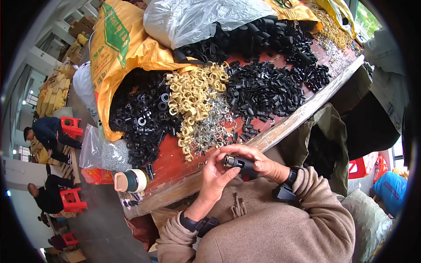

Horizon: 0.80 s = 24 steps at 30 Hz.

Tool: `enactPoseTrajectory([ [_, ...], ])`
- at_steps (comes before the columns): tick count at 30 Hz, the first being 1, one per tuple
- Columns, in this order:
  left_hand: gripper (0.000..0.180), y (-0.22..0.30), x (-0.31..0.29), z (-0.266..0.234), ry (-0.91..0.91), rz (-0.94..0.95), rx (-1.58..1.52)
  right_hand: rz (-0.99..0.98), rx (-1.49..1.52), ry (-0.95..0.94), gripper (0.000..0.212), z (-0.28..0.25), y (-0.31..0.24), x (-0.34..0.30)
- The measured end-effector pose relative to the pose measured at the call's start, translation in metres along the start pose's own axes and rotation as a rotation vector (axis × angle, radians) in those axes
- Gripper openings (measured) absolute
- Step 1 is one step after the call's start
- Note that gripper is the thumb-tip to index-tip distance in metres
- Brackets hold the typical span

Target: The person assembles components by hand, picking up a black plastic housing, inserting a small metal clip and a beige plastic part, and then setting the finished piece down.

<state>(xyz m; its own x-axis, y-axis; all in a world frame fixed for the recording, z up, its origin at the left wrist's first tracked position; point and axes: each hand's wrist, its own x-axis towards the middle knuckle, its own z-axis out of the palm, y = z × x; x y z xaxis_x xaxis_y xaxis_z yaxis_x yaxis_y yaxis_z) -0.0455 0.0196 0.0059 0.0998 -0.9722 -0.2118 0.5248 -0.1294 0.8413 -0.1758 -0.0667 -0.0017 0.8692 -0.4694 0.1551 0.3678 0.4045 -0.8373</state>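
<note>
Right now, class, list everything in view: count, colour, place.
Tube: one, black, in both hands
Table: one, red, centre
Round parts: many, black, table's left
Gold clips: many, gold, table's middle
Silver clips: many, silver, beside gold
Small pieces: many, black, right of silver clips
Big sack: one, orange, left
Plastic bag: one, whitish, far side
Round container: one, cream-green, table corner
Stools: at least three, red, left
People: at least two, dark-clothed, left
Blue bag: one, blue, right
Sleeves: two, brown, below
Left hand: one, bare, on tube
Right hand: one, bare, on tube

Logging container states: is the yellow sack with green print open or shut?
Open: the yellow sack gapes wide over black parts.
</note>
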Motion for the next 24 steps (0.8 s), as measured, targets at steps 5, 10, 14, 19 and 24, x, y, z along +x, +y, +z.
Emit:
enactPoseTrajectory([
  [5, 0.056, -0.001, 0.002, 0.004, -0.002, -0.028, 0.010, -0.041, 0.029, 0.051, 0.090, -0.005, 0.008, -0.004],
  [10, 0.055, -0.006, 0.005, 0.006, -0.008, -0.067, 0.009, -0.099, -0.015, 0.025, 0.085, -0.014, 0.010, -0.007],
  [14, 0.055, -0.007, 0.007, 0.007, -0.026, -0.153, 0.031, -0.102, 0.003, 0.045, 0.084, -0.016, 0.012, -0.008],
  [19, 0.052, -0.009, 0.007, 0.006, -0.039, -0.070, 0.055, -0.108, 0.053, 0.026, 0.078, -0.012, 0.007, -0.009],
  [24, 0.044, 0.000, 0.008, 0.001, 0.014, -0.119, 0.053, -0.173, -0.209, -0.001, 0.070, -0.015, 0.004, -0.006],
])
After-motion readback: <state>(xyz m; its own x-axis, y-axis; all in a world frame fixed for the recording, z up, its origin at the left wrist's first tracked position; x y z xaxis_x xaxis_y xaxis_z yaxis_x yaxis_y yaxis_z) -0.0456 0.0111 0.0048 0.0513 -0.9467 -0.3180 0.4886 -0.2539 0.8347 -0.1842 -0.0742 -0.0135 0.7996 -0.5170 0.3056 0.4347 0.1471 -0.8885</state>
